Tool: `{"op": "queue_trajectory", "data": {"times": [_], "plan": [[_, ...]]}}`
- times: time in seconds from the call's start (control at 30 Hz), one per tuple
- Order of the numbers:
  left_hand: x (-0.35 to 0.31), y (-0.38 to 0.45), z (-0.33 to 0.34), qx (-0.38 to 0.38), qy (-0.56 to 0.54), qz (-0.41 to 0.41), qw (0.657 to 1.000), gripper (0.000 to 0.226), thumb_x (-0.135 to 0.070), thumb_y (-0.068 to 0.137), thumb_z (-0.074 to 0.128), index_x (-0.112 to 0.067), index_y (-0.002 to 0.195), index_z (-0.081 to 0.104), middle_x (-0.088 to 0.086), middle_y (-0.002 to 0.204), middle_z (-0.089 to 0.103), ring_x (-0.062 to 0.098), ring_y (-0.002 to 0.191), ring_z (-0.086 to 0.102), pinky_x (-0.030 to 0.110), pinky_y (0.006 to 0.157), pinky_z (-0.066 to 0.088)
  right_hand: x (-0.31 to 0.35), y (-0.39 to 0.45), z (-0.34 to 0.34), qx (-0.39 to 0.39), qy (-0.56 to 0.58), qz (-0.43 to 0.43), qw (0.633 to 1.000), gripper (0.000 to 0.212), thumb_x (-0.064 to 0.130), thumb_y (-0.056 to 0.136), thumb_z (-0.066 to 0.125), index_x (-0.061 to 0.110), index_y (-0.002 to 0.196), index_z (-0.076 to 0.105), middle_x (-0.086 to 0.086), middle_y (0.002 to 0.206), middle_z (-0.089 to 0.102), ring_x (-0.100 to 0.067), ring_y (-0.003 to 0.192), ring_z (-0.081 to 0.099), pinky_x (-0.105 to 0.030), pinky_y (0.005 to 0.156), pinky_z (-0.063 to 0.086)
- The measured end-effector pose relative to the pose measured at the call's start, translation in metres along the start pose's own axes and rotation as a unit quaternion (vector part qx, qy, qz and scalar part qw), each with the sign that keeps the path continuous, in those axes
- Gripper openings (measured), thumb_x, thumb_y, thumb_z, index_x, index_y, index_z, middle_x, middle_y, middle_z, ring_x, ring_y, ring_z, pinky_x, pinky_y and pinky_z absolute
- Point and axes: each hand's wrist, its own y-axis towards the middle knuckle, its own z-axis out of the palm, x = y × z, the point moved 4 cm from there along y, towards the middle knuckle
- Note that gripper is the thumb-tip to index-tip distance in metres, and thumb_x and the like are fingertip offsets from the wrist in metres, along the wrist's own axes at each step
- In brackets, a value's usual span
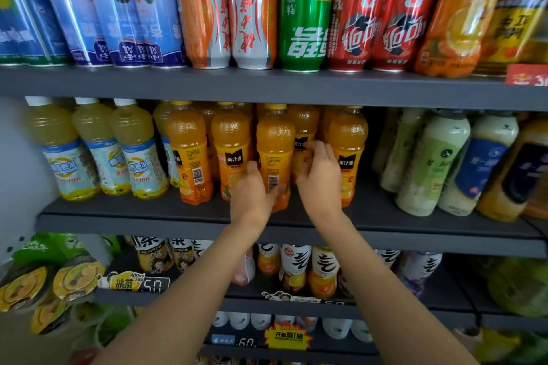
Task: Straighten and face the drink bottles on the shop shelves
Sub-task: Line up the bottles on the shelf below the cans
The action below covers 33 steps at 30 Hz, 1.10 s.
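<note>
Four orange juice bottles (189,154) with yellow caps stand across the front of the middle shelf (142,210), more of them behind; black label patches on two read 美汁源, while two others show barcodes turned outward. Three pale yellow bottles (95,145) with white caps and blue-banded labels stand to their left, and milky green and white bottles (430,163) lean to the right, their labels too blurred to read surely. On the upper shelf (267,83) sit two orange-and-silver cans (225,15), one green can (305,18) and two red cans (382,18), beside blue-and-white ones. Price tags lower down read 冰茶 900ml and 5.0. Both arms reach up and forward. The left hand (252,187) grips the barcode-facing orange bottle (274,154) low on its body, thumb curled round the front. The right hand (318,172) has its fingers bent round a bottle just behind and to the right of it.
</note>
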Motion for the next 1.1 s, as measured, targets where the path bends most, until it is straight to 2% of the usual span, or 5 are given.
{"op": "queue_trajectory", "data": {"times": [0.17,0.33,0.8,0.93,1.1], "plan": [[-0.020,0.004,0.019,0.029,-0.014,-0.012,0.999,0.057,-0.030,0.083,0.069,-0.007,0.125,0.039,0.014,0.121,0.059,0.032,0.113,0.056,0.039,0.088,0.045,-0.026,0.004,-0.052,-0.122,-0.001,0.061,0.991,0.041,0.018,0.087,0.061,0.004,0.120,0.043,-0.012,0.122,0.041,-0.013,0.084,0.044,-0.023,0.062,0.034],[-0.030,0.005,0.032,0.041,-0.020,-0.015,0.999,0.058,-0.031,0.084,0.068,-0.010,0.129,0.037,0.012,0.126,0.056,0.031,0.117,0.053,0.041,0.092,0.044,-0.088,-0.003,-0.026,0.097,-0.001,0.204,0.974,0.087,0.039,0.073,0.077,0.007,0.139,0.029,-0.014,0.135,0.041,-0.031,0.120,0.047,-0.042,0.092,0.043],[-0.035,0.007,0.048,0.036,-0.040,-0.019,0.998,0.052,-0.027,0.087,0.064,-0.007,0.129,0.040,0.013,0.132,0.048,0.031,0.124,0.046,0.040,0.100,0.039,-0.113,-0.012,-0.009,0.138,-0.014,0.193,0.971,0.060,0.033,0.078,0.074,0.002,0.118,0.043,-0.016,0.122,0.054,-0.032,0.113,0.053,-0.044,0.091,0.047],[-0.049,-0.028,0.046,-0.160,-0.045,0.056,0.984,0.048,-0.019,0.085,0.065,0.000,0.125,0.047,0.018,0.130,0.042,0.031,0.119,0.043,0.041,0.097,0.041,-0.124,-0.006,-0.016,0.214,0.027,0.183,0.959,0.057,0.035,0.076,0.075,0.009,0.115,0.043,-0.007,0.106,0.058,-0.022,0.084,0.061,-0.026,0.064,0.055],[-0.077,-0.031,0.081,-0.041,-0.091,0.088,0.991,0.064,-0.039,0.086,0.062,-0.008,0.137,0.038,0.008,0.135,0.046,0.022,0.128,0.041,0.035,0.105,0.038,-0.131,0.002,-0.029,0.273,0.023,0.124,0.954,0.047,0.026,0.080,0.072,0.006,0.114,0.048,-0.010,0.090,0.062,-0.006,0.055,0.051,-0.011,0.042,0.043]]}}
